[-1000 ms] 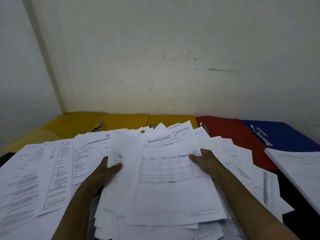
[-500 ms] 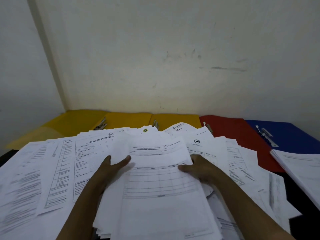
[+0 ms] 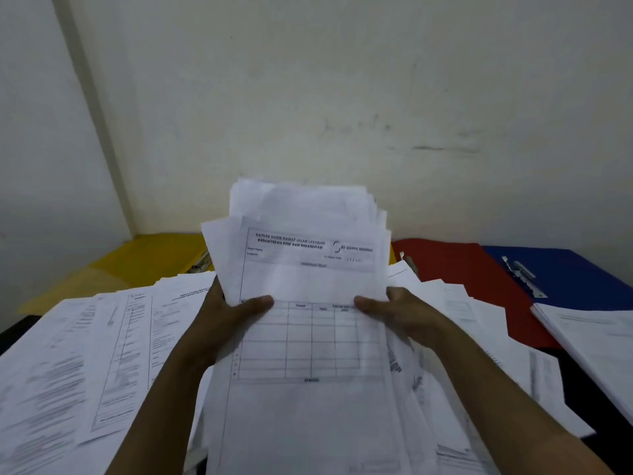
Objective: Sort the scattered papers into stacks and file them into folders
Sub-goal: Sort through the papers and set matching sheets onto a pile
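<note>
Holding the bundle of papers (image 3: 308, 303) upright, left hand (image 3: 226, 313) and right hand (image 3: 404, 310) each grip a side edge, thumbs across the front. Loosen the grip slightly and tap the bottom edge on the worktop (image 3: 582, 378) below to square the uneven sheets above the grip.

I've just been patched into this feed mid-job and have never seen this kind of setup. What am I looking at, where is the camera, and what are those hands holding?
There is no machine here: a person works with bare hands, and the single camera sits on their head, looking forward and down. The left hand and right hand grip a sheaf of printed forms by its two side edges, tilted up towards the camera; the top sheet shows a table grid. Below lies a spread of loose papers on a dark desk. Along the wall lie open folders: yellow folders, a red folder and a blue folder, the blue one with a metal clip. A separate stack lies at the right, partly over the blue folder.
</note>
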